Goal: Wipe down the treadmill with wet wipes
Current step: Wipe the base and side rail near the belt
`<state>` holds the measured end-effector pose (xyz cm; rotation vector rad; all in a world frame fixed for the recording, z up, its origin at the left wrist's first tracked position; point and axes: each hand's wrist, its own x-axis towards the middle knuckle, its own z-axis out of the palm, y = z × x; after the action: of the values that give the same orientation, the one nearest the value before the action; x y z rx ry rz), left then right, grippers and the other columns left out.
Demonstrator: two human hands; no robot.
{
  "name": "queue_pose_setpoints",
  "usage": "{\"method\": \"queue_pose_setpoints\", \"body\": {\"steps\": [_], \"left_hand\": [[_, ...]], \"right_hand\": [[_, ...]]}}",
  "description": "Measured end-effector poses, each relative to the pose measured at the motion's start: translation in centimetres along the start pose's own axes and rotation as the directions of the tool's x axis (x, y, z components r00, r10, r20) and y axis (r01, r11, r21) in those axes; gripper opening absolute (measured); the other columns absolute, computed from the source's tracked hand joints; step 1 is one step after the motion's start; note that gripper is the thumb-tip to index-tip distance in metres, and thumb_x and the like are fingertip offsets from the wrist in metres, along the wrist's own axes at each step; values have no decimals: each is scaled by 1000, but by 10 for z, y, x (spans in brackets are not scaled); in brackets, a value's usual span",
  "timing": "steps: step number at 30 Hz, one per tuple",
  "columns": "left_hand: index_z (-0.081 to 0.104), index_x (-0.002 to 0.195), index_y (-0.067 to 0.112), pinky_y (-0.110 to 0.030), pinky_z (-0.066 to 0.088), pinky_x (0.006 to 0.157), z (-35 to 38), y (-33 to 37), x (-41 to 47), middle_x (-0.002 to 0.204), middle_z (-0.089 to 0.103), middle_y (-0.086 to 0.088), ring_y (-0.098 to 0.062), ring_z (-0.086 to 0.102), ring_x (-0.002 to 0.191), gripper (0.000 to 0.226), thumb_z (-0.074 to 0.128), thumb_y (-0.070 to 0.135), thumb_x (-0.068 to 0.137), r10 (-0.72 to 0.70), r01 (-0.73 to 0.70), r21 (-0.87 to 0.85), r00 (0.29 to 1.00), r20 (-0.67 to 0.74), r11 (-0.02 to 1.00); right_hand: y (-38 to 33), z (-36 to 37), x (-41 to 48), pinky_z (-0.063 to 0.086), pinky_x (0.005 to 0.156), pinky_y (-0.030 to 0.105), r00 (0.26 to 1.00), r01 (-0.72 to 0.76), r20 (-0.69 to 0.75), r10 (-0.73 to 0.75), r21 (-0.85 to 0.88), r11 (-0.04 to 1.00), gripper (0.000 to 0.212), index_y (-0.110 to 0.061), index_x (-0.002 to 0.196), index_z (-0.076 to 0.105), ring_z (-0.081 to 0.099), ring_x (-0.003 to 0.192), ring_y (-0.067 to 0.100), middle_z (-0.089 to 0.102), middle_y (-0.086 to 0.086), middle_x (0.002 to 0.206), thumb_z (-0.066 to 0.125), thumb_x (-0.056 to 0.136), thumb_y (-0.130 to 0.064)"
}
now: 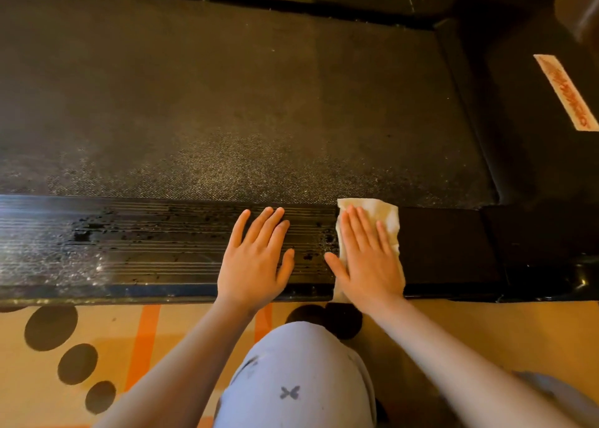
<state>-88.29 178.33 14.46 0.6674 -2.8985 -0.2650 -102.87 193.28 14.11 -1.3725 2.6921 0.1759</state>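
The black treadmill fills the upper view, its textured belt [227,103] running left to right. The near ribbed side rail [129,243] looks wet and streaked. A white wet wipe [382,217] lies flat on the rail's right part. My right hand [366,256] presses on the wipe with straight, spread fingers. My left hand [256,256] rests flat on the bare rail just left of it, fingers straight, holding nothing.
A motor cover [534,136] with an orange-lettered label [567,93] sits at the right end. A beige floor mat [97,346] with orange stripes and dark spots lies below the rail. My knee in light trousers [298,379] is bent close to the treadmill's edge.
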Motion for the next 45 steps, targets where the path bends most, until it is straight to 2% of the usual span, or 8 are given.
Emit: {"method": "queue_pose_setpoints", "body": {"steps": [5, 11, 17, 27, 30, 35, 41, 45], "left_hand": [[60, 130, 10, -45, 14, 120, 2, -1, -1, 143, 52, -7, -24, 42, 138, 51, 34, 38, 97, -16, 16, -3, 1000, 0, 1000], [58, 132, 11, -45, 15, 119, 1, -1, 0, 143, 52, -7, -23, 41, 139, 51, 33, 38, 97, -20, 20, -3, 999, 27, 1000], [59, 131, 11, -45, 15, 118, -1, -1, -2, 143, 52, -7, -23, 43, 138, 53, 32, 40, 97, -23, 22, 21, 999, 36, 1000], [60, 130, 10, -45, 19, 117, 0, 0, -1, 142, 53, -8, -24, 44, 137, 53, 34, 40, 96, -13, 12, 30, 1000, 27, 999], [61, 130, 11, -45, 18, 117, 1, 0, -1, 142, 53, -7, -24, 43, 138, 53, 33, 41, 97, -7, 7, 25, 1000, 20, 1000], [59, 131, 11, -45, 19, 117, 3, -2, -3, 142, 53, -8, -24, 43, 138, 52, 36, 40, 95, 19, -19, 27, 1000, -8, 999], [60, 132, 10, -47, 22, 115, 6, -3, -2, 142, 53, -8, -25, 43, 137, 55, 36, 40, 93, 28, -27, 49, 1000, -8, 998], [60, 132, 10, -47, 22, 115, 5, -3, -2, 143, 53, -8, -25, 43, 137, 56, 36, 41, 93, 35, -36, 59, 999, 9, 998]], "right_hand": [[-40, -4, 27, 19, 120, 47, 997, 55, -54, -53, 40, 998, 72, -11, 153, 22, 14, 149, 22, 21, 9, 159, 3, 98, -55], [-44, -10, 54, 2, 122, 43, 999, 41, -27, -38, 87, 995, 73, -16, 154, 1, -4, 150, 16, 2, 3, 163, -10, 92, -52], [-45, -2, 1, 20, 119, 45, 990, 98, -110, -90, 73, 992, 65, -12, 151, 29, 20, 147, 21, 25, 6, 158, 11, 101, -50], [-42, 0, 5, 20, 113, 44, 990, 104, -103, -97, 61, 993, 63, -14, 149, 33, 23, 146, 20, 28, 4, 157, 14, 101, -51], [-46, -4, 22, 20, 119, 45, 993, 88, -87, -82, 73, 993, 66, -15, 151, 26, 17, 147, 18, 23, 3, 158, 11, 100, -53], [-49, -12, 49, -4, 121, 41, 994, 104, -34, -100, 131, 986, 68, -21, 152, -7, -11, 149, 14, -9, -2, 161, -5, 95, -57], [-51, -18, 64, -5, 121, 41, 997, 82, -11, -82, 156, 984, 75, -22, 151, -12, -14, 148, 14, -11, -3, 162, -21, 86, -59], [-51, -16, 60, -5, 122, 41, 995, 96, -36, -91, 164, 982, 76, -21, 152, -8, -12, 149, 14, -8, -2, 162, -21, 87, -58]]}}
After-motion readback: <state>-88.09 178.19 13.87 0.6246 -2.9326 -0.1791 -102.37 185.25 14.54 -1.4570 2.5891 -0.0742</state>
